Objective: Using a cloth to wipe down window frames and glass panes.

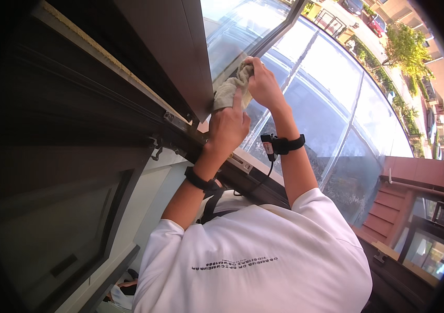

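Observation:
A crumpled beige cloth [228,92] lies against the lower corner of an open window sash, beside its dark frame [274,37] and glass pane [230,35]. My left hand [230,125] presses on the cloth's lower part, index finger stretched along it, by the corner of the sash. My right hand [263,82] grips the upper, twisted end of the cloth between thumb and fingers. Both wrists wear black straps; a small device with a cable hangs at the right one.
Below my hands runs the dark window sill frame with a metal hinge track [239,162]. A latch [156,148] juts out at left. Outside lies a curved glass canopy [315,98], with a street, cars and a tree beyond. Part of a person shows at bottom left.

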`<state>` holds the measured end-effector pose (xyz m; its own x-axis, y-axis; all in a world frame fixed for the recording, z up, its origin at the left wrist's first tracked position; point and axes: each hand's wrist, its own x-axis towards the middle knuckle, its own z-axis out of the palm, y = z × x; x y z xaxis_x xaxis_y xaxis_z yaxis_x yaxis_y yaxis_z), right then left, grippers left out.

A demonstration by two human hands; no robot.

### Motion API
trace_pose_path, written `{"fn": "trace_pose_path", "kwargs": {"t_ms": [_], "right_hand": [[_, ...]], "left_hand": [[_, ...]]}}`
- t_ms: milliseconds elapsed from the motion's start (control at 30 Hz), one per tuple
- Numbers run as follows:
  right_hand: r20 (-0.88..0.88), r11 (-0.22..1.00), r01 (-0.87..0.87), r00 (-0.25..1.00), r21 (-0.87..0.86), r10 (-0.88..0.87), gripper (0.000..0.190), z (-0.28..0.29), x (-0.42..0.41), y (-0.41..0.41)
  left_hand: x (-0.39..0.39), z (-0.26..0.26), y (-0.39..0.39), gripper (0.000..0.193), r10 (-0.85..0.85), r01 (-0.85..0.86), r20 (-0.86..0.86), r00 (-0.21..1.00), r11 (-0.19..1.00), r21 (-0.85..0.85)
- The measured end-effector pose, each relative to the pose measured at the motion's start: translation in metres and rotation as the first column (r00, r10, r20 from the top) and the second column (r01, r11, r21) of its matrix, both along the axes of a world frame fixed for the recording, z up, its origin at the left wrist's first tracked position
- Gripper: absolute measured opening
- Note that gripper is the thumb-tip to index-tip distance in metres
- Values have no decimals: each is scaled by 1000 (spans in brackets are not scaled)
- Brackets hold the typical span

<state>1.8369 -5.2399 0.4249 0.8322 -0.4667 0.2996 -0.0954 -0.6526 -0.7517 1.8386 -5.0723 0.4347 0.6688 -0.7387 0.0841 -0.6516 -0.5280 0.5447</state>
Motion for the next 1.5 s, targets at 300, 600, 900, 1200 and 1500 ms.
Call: {"fn": "trace_pose_path", "kwargs": {"t_ms": [300,600,900,1200,1500], "right_hand": [[-240,960,-237,933,151,268,27,29,-15,72],[10,983,-52,998,-175,54,33,1,-12,48],[-88,958,-242,962,156,257,59,60,-33,92],[-168,960,-257,957,-108,237,76,50,-50,125],[243,935,-134,945,-329,221,68,87,-38,124]], "left_hand": [[-3,24,50,70,25,-7,59,998,958,-287],[-10,17,33,63,-126,177,140,982,870,-460],[43,58,115,47,323,304,553,768,576,-759],[40,20,53,42,442,39,239,865,415,-909],[33,73,78,42,319,128,380,868,596,-792]]}}
